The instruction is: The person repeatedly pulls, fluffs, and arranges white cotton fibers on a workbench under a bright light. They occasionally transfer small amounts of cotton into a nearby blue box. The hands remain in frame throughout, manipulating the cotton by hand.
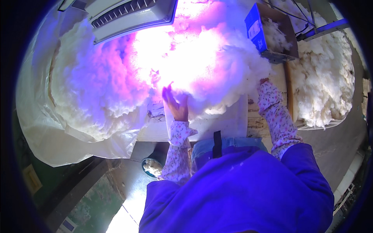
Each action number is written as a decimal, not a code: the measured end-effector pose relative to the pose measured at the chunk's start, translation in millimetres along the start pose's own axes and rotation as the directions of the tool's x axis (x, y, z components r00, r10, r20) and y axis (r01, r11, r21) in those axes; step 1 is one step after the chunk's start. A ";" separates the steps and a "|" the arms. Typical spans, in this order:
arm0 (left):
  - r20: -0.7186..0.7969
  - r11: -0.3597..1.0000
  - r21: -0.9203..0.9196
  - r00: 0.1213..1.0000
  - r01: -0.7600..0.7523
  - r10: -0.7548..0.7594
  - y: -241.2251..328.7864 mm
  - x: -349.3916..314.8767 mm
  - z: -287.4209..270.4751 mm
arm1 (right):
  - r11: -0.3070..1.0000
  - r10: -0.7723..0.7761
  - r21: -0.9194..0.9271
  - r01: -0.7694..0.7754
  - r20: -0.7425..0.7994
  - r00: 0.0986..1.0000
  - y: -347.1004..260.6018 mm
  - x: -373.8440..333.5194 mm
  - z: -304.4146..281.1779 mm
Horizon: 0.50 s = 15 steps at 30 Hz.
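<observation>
A wide heap of loose white cotton-like fluff [233, 72] covers the wooden table in front of me, its middle washed out by strong white and violet light. My left hand [177, 104] is at the near edge of the heap, fingers raised and apart, with nothing visible in it. At the heap's right side, my right hand [264, 80] shows only in part, small and dark beside the fluff; its fingers are hidden. Floral sleeves cover both forearms. A pale sheet [221, 126] lies on the table between my arms.
A lamp housing [132, 19] hangs over the far left. At the far right, a blue-sided box [255, 29] holds some fluff, near a metal arm [324, 29]. Clear plastic [46, 139] wraps fluff at left; another fluff-filled bag [322, 85] stands right. Below the table is a bucket [147, 166].
</observation>
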<state>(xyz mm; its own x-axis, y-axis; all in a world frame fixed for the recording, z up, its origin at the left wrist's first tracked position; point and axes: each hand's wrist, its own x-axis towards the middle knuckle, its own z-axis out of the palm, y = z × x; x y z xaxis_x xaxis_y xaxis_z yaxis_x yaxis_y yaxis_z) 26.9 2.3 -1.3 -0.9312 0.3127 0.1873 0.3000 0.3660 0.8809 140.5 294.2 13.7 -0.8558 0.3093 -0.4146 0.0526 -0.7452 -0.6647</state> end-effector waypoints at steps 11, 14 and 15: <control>0.101 0.957 -0.291 0.995 0.019 0.011 64.3 27.4 20.2 | 0.978 0.100 0.172 -0.117 0.103 0.990 20.2 -18.1 28.3; 0.118 0.942 -0.298 0.985 0.156 -0.125 46.8 41.8 38.3 | 0.958 0.130 0.243 -0.152 0.106 0.986 23.7 -24.4 27.3; 0.126 0.878 -0.366 0.951 0.308 -0.281 43.2 42.9 41.9 | 0.951 0.136 0.265 -0.158 0.101 0.986 24.0 -26.7 25.6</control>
<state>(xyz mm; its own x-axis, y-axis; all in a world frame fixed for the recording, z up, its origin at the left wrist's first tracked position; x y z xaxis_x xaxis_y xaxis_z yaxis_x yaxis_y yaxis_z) 8.6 68.3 26.6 -0.9442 0.3051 -0.1244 -0.0991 0.0971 0.9903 151.5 253.0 24.7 -0.8884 0.1437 -0.4360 0.0492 -0.9145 -0.4017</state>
